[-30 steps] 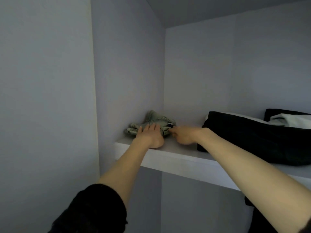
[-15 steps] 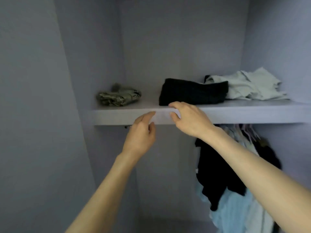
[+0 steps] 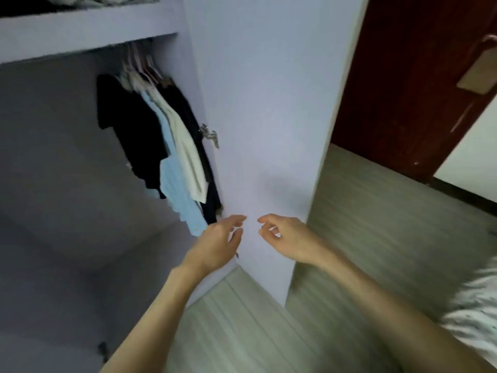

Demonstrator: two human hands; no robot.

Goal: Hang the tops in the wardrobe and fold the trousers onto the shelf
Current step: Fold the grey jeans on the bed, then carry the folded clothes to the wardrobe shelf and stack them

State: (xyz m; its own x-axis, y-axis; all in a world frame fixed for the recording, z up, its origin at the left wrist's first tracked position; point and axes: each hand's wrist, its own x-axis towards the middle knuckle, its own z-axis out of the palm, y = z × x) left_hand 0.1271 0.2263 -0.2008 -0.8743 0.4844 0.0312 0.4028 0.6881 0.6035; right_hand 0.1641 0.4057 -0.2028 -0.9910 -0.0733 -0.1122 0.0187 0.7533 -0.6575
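- Both grips hold nothing: the left hand (image 3: 218, 243) and the right hand (image 3: 289, 239) hang in the air with fingers loosely curled, fingertips near each other but apart, in front of the lower part of the wardrobe door (image 3: 269, 103).
- Bare forearms run from the bottom edge up to the hands; the picture is blurred in places.
- Tops (image 3: 161, 135) hang in the wardrobe under the shelf (image 3: 80, 30), pressed together at the right end, beside the door's hinge side.
- From left to right they are a black top with short sleeves, a pale blue one of ribbed-looking cloth, a cream one, and a dark one at the back; all are soft and limp, with their hems at uneven heights.
- Hangers (image 3: 139, 63) are thin and pale, bunched together above the tops.
- On the shelf, a thick flat board in matte lilac-white, a strip of pale crumpled cloth (image 3: 102, 0) shows at the top edge; it is cut off, so I cannot tell which garment it is.
- A small metal hinge (image 3: 209, 135) is on the door's inner edge, shiny against the smooth painted panel.
- Inside the wardrobe the walls are plain, matte and shadowed grey-lilac.
- Floor (image 3: 376, 224) is of grey-green planks with a wood grain, running under the door.
- At the right stands a dark red-brown room door (image 3: 403, 90) with a glossy face and a metal handle plate (image 3: 478, 74).
- A white patterned cloth (image 3: 476, 305) shows at the lower right edge.
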